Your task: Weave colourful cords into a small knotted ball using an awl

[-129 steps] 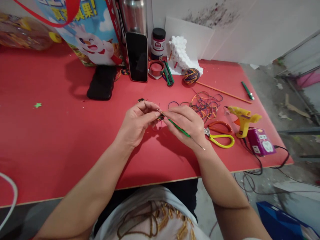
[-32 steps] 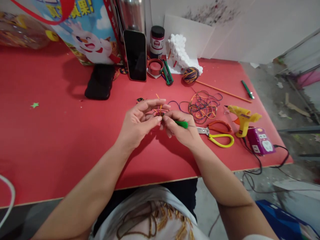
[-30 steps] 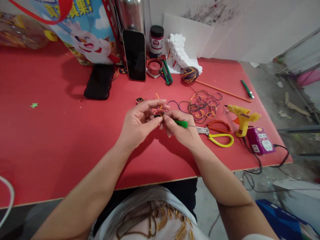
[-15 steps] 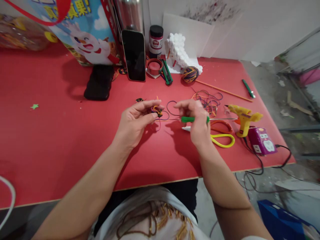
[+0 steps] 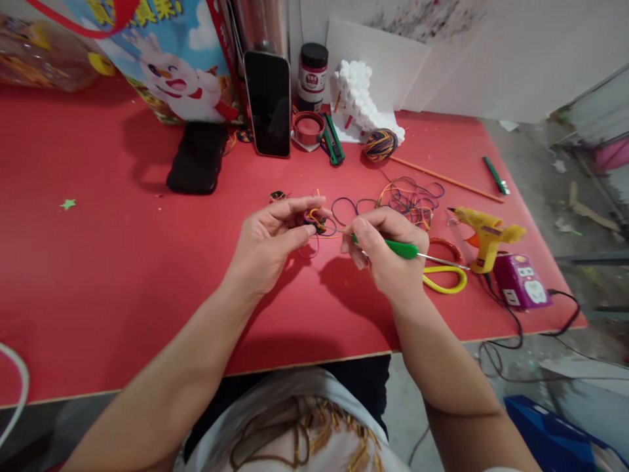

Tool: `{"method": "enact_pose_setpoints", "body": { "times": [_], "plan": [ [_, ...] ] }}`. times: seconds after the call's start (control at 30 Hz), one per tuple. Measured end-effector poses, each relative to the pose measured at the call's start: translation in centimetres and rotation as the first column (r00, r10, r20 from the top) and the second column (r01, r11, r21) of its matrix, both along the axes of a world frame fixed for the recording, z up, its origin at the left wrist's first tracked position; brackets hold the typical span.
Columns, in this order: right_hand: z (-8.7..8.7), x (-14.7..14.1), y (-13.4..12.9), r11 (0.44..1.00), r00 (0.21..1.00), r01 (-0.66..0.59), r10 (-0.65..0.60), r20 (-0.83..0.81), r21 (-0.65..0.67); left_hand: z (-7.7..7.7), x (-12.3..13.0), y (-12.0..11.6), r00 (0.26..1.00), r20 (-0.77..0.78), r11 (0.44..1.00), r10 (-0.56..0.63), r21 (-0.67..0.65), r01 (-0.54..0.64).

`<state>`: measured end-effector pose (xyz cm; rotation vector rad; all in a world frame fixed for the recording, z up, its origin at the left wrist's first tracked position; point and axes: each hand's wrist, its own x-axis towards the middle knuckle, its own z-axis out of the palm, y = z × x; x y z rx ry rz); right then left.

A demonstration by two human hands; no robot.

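Note:
Between the thumb and fingers of my left hand (image 5: pixel 268 246) is a small multicoloured knotted piece (image 5: pixel 315 221), dark with orange and purple strands. My right hand (image 5: pixel 388 246) grips a green-handled hook (image 5: pixel 401 248) like a pen. The hook's thin metal shaft points left and its tip reaches the knotted piece; the exact contact is too small to tell. Loose threads (image 5: pixel 407 200) run from the piece to a tangle behind my right hand. Farther back lies a ball of multicoloured yarn (image 5: pixel 380 145).
Right of my right hand are yellow-handled scissors (image 5: pixel 448 289), a yellow glue gun (image 5: pixel 486 236) and a purple power block (image 5: pixel 521 282) with cords. Behind stand an upright phone (image 5: pixel 268 105), a dark jar (image 5: pixel 312 75), a green cutter (image 5: pixel 334 141) and a black case (image 5: pixel 197 158).
My right hand has turned and now holds the green hook pen-like, its tip brought left to the knotted piece. My left hand keeps its hold. The whole view has shifted slightly.

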<state>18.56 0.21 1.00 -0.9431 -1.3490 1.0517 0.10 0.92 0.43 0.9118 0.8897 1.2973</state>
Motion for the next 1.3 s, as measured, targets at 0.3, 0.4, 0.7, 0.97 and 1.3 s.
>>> {"method": "enact_pose_setpoints", "body": {
  "times": [0.3, 0.4, 0.7, 0.97, 1.3],
  "plan": [
    [-0.1, -0.1, -0.1, 1.0, 1.0, 0.022, -0.022, -0.003, 0.006, 0.2, 0.0, 0.0, 1.0, 0.028, 1.0, 0.004, -0.002, -0.004],
    [-0.1, 0.0, -0.1, 1.0, 1.0, 0.023, -0.023, 0.02, 0.0, 0.1, 0.0, 0.0, 1.0, 0.011, 1.0, 0.003, -0.003, -0.003],
    [0.2, -0.2, 0.0, 1.0, 0.999, 0.02, -0.02, 0.036, 0.0, 0.2, 0.0, 0.1, 1.0, 0.015, 1.0, 0.004, -0.018, -0.004],
    [-0.1, -0.3, 0.0, 0.999, 1.0, -0.022, 0.022, -0.004, 0.038, 1.2, 0.1, 0.0, 0.993, 0.101, 0.99, -0.061, -0.117, 0.073],
    [-0.1, 0.1, 0.2, 0.92, 0.925, 0.001, -0.149, 0.348, 0.391, 1.0, -0.2, 0.0, 0.978, 0.193, 0.981, -0.086, -0.156, 0.117]
  ]
}}
